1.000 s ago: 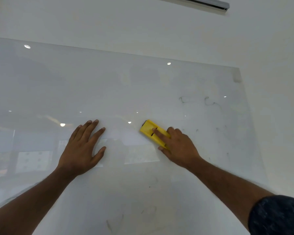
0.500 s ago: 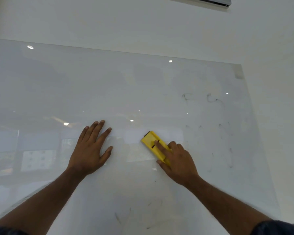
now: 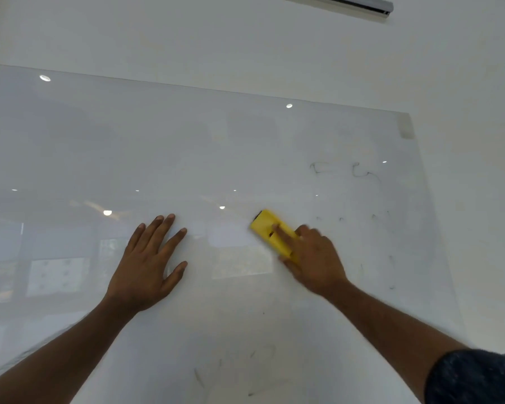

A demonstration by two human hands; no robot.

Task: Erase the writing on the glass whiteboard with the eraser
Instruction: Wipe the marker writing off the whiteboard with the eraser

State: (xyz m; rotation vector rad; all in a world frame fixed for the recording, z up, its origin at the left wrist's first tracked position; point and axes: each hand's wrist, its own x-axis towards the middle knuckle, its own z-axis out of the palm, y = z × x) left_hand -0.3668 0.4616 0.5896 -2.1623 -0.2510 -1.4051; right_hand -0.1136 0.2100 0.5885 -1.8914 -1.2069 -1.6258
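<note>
A white wall (image 3: 464, 68) carries a metal rail (image 3: 359, 4) above.

Glass whiteboard (image 3: 245, 147), yellow eraser (image 3: 267, 228), faint writing (image 3: 359, 170)

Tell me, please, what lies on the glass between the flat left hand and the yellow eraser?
Head view: only bare glass whiteboard between left hand and yellow eraser.

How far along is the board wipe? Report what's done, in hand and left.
Done: the left and middle of the glass whiteboard look free of ink. In hand: the right hand presses the yellow eraser on the glass; the left hand lies flat beside it. Left: faint strokes at upper right, more traces to the eraser's right, and smudges near the bottom.
</note>
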